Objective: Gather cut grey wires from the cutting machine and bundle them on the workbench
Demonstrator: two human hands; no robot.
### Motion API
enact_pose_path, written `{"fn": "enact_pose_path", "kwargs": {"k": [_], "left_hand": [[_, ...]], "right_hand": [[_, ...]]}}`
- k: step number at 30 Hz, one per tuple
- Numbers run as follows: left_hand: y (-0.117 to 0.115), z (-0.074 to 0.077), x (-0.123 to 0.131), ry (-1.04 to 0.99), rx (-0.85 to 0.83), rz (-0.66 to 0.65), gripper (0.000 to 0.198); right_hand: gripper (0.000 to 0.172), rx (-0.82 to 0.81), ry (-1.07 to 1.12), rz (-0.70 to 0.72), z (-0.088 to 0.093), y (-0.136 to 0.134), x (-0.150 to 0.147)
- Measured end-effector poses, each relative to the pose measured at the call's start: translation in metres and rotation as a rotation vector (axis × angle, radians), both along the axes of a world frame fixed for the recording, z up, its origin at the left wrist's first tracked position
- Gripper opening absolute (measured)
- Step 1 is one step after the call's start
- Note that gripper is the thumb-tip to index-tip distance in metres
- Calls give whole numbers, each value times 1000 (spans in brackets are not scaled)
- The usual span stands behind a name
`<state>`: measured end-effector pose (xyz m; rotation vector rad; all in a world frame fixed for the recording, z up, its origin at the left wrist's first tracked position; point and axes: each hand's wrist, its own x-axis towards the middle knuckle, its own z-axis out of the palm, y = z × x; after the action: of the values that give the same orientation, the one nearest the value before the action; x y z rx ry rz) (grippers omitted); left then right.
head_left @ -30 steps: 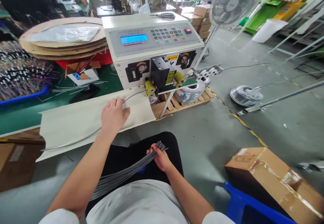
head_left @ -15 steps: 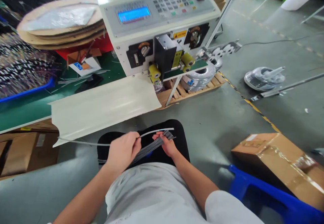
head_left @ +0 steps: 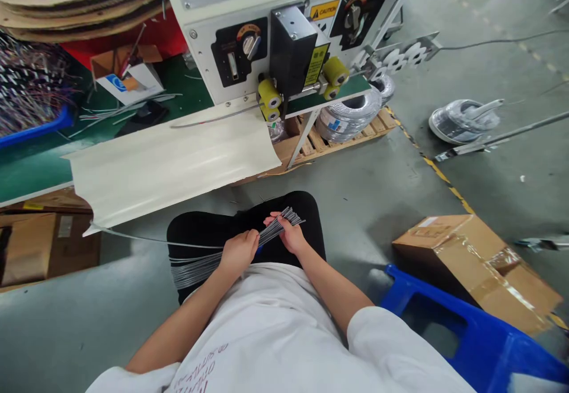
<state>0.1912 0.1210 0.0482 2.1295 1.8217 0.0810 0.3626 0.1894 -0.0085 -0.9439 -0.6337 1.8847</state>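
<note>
A bundle of thin grey cables (head_left: 195, 272) lies across my lap, its ends fanning out at the right. My left hand (head_left: 240, 253) is closed around the bundle's middle. Near the cut ends, my right hand (head_left: 291, 234) grips the same bundle, with some fingertips showing beyond it. One longer grey cable (head_left: 146, 238) runs from my left hand to the lower left corner of the cream tray (head_left: 178, 173). Another grey cable (head_left: 213, 120) sticks out of the yellow rollers (head_left: 269, 98) over the tray.
The cable-cutting machine (head_left: 204, 43) stands ahead on a green table (head_left: 26, 171). Cable coils (head_left: 344, 120) sit on a pallet beneath it. To my right are a cardboard box (head_left: 471, 262) and a blue plastic stool (head_left: 427, 298). Another box (head_left: 66, 245) is at left.
My left hand has moved right and down, bringing the single cable against the bundle. A new length of cable has come out of the rollers onto the tray. My view has tilted downward.
</note>
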Motion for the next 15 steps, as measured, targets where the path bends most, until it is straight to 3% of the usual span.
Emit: {"fn": "enact_pose_path", "kwargs": {"k": [4, 10, 12, 15], "left_hand": [[-7, 12, -19, 71, 47, -17, 34], [-46, 39, -131, 387, 85, 270, 47], [-61, 35, -166, 377, 75, 337, 44], [-79, 13, -198, 276, 11, 419, 41]], "right_hand": [[23, -17, 24, -41, 2, 0, 1], [21, -77, 53, -72, 9, 4, 3], [20, -80, 68, -62, 8, 6, 1], [16, -73, 105, -50, 7, 8, -3]]}}
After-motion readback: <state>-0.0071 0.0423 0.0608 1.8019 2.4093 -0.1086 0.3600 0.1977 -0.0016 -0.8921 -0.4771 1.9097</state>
